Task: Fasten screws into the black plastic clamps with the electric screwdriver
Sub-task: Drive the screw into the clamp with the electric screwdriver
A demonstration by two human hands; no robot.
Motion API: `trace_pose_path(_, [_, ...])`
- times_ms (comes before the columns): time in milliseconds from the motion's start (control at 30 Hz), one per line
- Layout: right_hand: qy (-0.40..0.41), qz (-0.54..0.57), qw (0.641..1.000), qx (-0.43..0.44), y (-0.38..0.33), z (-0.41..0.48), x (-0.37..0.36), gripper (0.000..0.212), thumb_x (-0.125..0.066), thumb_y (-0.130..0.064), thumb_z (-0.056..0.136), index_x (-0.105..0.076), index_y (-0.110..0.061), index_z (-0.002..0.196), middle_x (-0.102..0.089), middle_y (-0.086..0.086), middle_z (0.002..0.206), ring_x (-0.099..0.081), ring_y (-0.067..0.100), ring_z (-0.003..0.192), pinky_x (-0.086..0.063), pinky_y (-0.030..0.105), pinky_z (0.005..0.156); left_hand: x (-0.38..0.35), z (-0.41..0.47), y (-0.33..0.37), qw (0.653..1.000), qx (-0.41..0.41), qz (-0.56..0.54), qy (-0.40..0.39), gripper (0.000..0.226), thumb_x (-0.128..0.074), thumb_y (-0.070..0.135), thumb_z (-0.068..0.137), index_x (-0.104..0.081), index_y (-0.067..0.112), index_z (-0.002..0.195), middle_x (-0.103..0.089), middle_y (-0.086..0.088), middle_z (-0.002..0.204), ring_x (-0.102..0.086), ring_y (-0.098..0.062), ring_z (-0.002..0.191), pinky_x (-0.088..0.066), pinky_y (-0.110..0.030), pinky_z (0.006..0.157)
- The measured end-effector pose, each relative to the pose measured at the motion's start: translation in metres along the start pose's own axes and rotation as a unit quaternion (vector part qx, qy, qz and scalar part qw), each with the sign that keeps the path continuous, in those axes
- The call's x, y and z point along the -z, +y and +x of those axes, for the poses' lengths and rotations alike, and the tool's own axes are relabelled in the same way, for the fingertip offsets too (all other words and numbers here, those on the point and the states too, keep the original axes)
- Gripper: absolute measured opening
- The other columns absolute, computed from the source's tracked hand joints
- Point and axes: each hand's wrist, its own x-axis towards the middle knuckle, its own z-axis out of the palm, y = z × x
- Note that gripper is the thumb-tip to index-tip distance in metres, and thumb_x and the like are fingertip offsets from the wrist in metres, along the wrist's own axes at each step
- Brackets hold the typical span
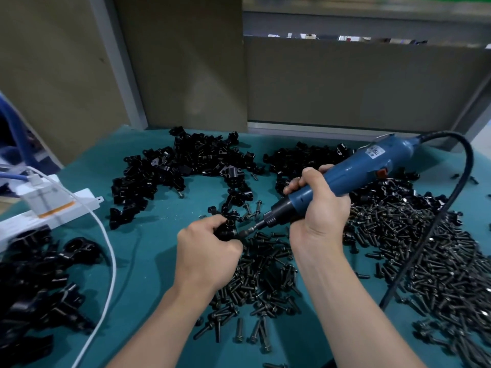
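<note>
Seen from above, a person's left hand (pixel 210 251) grips one black plastic clamp (pixel 225 231) just over the teal surface (pixel 159 261), likely bracing it so it cannot spin. The right hand (pixel 318 205) is wrapped round the blue electric screwdriver (pixel 342 179), angled down-left so its bit meets the clamp's side (the screw itself is hidden there). Loose screws (pixel 425 248) lie heaped beneath and right of the hands, within easy reach; more clamps (pixel 186 166) are piled behind

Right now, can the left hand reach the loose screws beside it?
Probably not yet: the left hand grips a black clamp, so its fingers are busy, though the loose screws lie uncovered just beside it.
</note>
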Motion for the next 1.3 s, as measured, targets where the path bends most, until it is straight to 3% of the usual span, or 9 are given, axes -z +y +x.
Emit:
trace_pose_path(233, [0.022,0.064,0.997,-0.043,0.0027,0.0051,0.0037,0.028,-0.062,0.011,0.090,-0.051,-0.013,0.100,-0.058,0.004,0.068,-0.058,0.019,0.057,-0.055,0.034,0.059,0.0015,0.0034,0.0032,0.996,0.028,-0.079,0.037,0.010,-0.068,0.002,0.061,-0.058,0.004,0.060,-0.045,0.004,0.048,-0.032,-0.010,0.042,-0.024,-0.021,0.038])
trace_pose_path(333, [0.033,0.072,0.996,-0.049,0.0035,0.0063,0.0063,0.029,-0.062,0.012,0.090,-0.050,-0.012,0.101,-0.058,0.003,0.067,-0.059,0.018,0.056,-0.055,0.033,0.058,0.0028,0.0022,0.0078,0.995,0.025,-0.095,0.029,0.010,-0.060,0.014,0.049,-0.051,0.011,0.052,-0.042,0.004,0.049,-0.030,-0.011,0.045,-0.022,-0.020,0.040])
trace_pose_path(500, [0.014,0.072,0.997,-0.040,0.0012,0.0073,0.0062,0.028,-0.062,0.011,0.090,-0.051,-0.012,0.102,-0.058,0.004,0.069,-0.059,0.019,0.056,-0.055,0.033,0.059,0.0002,0.0043,0.0071,0.991,0.046,-0.125,0.015,0.019,-0.058,0.016,0.045,-0.059,0.003,0.060,-0.051,0.001,0.055,-0.039,-0.012,0.052,-0.030,-0.021,0.044])
trace_pose_path(600, [0.004,0.070,0.997,-0.034,-0.0002,0.0066,0.0046,0.029,-0.062,0.011,0.090,-0.051,-0.013,0.103,-0.057,0.004,0.068,-0.059,0.019,0.057,-0.055,0.034,0.060,0.0008,0.0052,0.0079,0.987,0.062,-0.148,0.020,0.015,-0.059,0.016,0.043,-0.054,0.012,0.056,-0.045,0.001,0.054,-0.036,-0.013,0.053,-0.030,-0.020,0.045])
trace_pose_path(700, [0.001,0.071,0.997,-0.037,0.0003,0.0057,0.0033,0.030,-0.061,0.011,0.090,-0.050,-0.013,0.103,-0.057,0.004,0.068,-0.058,0.019,0.057,-0.054,0.034,0.060,0.0025,0.0057,0.0059,0.985,0.067,-0.161,0.008,0.017,-0.058,0.016,0.043,-0.052,0.007,0.056,-0.047,-0.001,0.059,-0.039,-0.013,0.057,-0.032,-0.030,0.059])
trace_pose_path(833, [0.002,0.070,0.997,-0.040,0.0016,0.0042,0.0033,0.028,-0.062,0.010,0.090,-0.051,-0.013,0.101,-0.057,0.004,0.069,-0.058,0.019,0.058,-0.055,0.034,0.060,0.0028,0.0064,0.0025,0.982,0.081,-0.169,-0.004,0.033,-0.059,0.016,0.044,-0.078,0.021,0.070,-0.066,0.002,0.067,-0.051,-0.009,0.065,-0.040,-0.031,0.066])
trace_pose_path(967, [0.006,0.073,0.996,-0.042,0.0010,0.0034,0.0022,0.028,-0.063,0.010,0.090,-0.052,-0.014,0.099,-0.057,0.003,0.068,-0.058,0.018,0.057,-0.055,0.034,0.061,0.0019,0.0075,0.0019,0.977,0.086,-0.194,-0.004,0.043,-0.059,0.014,0.043,-0.082,0.025,0.078,-0.078,0.000,0.083,-0.063,-0.015,0.084,-0.050,-0.034,0.076])
trace_pose_path(1133, [0.001,0.078,0.996,-0.037,-0.0011,0.0029,0.0008,0.028,-0.063,0.009,0.090,-0.052,-0.014,0.102,-0.058,0.002,0.068,-0.058,0.018,0.057,-0.055,0.034,0.060,0.0013,0.0073,0.0042,0.968,0.093,-0.233,-0.014,0.043,-0.056,0.013,0.042,-0.081,0.018,0.077,-0.069,0.005,0.069,-0.050,-0.006,0.056,-0.035,-0.027,0.055])
trace_pose_path(1300, [-0.010,0.073,0.997,-0.026,-0.0020,0.0030,-0.0006,0.028,-0.064,0.008,0.091,-0.051,-0.013,0.103,-0.058,0.003,0.071,-0.058,0.018,0.057,-0.054,0.034,0.059,0.0015,0.0070,0.0073,0.960,0.101,-0.259,-0.019,0.042,-0.055,0.011,0.043,-0.081,0.014,0.077,-0.070,0.003,0.069,-0.046,-0.008,0.053,-0.031,-0.025,0.057])
